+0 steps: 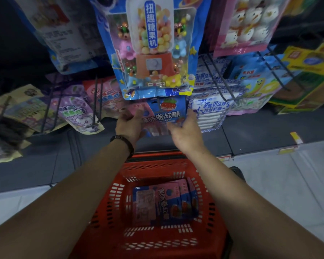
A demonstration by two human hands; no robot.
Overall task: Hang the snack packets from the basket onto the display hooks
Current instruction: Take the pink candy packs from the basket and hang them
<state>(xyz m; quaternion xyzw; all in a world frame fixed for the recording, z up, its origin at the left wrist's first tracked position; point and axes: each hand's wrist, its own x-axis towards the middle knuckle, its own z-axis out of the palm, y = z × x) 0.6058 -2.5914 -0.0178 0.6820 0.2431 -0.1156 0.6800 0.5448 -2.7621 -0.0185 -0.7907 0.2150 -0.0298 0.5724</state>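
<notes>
Clasps packet (165, 114) at both edges, left hand (131, 124) and right hand (185, 132) each a curled grip, mid-hanging; next needs hole threaded onto hook (158, 104).

Two hands reach in, one left hand (128, 126) and one right hand (185, 133), with one bracelet (123, 143) on the left wrist. One blue packet (165, 114) is between them. One red basket (157, 165) holds at least two packets (176, 199); overlap hides the exact number. Overhead hang one gumball pack (153, 49) and one snowman pack (247, 25). Hooks (96, 98) number at least six. Two yellow tags (295, 137) show on the shelf edge.
</notes>
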